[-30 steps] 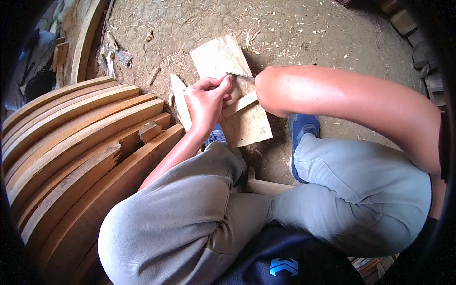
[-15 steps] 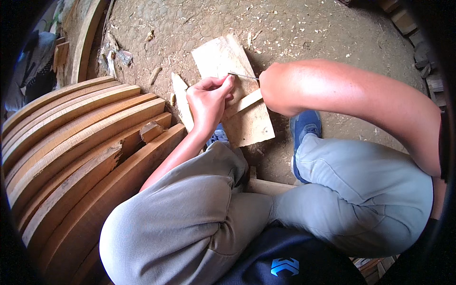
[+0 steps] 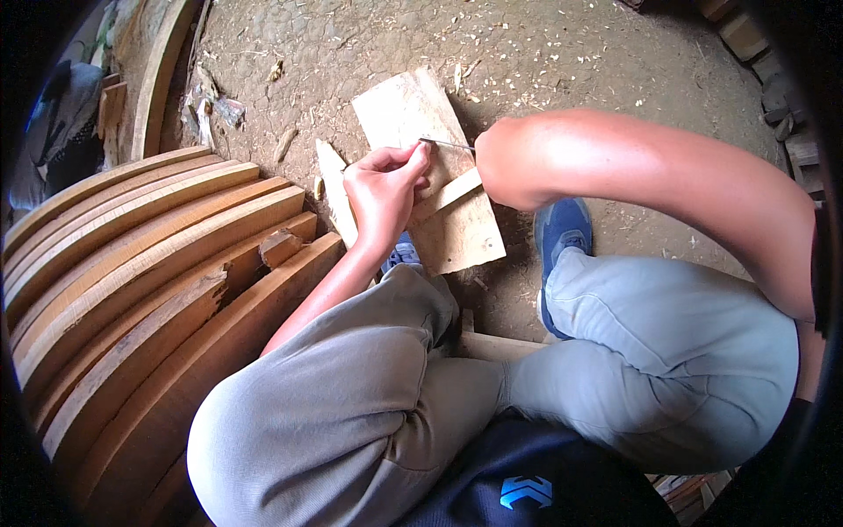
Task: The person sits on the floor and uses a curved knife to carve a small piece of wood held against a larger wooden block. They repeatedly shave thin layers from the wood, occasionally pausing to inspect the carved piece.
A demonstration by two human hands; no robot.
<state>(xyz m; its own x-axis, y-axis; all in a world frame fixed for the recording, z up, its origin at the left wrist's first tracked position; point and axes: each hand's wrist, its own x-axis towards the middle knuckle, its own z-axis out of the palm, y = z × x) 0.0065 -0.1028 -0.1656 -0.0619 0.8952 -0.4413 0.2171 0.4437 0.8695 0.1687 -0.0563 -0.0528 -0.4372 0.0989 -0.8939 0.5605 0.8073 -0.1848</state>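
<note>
Dirt floor [image 3: 562, 53], chips scattered. Left hand [image 3: 382, 189] pinches thin pale wooden strip [image 3: 452, 191] on flat pale board [image 3: 426, 132]; thin metal blade [image 3: 448, 143] at strip. Right hand hidden behind forearm, grip undeterminable. Strip uncut; progress unclear.

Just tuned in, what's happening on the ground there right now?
A person squats on a dirt floor over a flat wooden board. The left hand presses a narrow wood strip against the board and pinches a thin metal tool. The right hand is hidden behind its own forearm. Curved wooden planks are stacked at the person's left.
</note>
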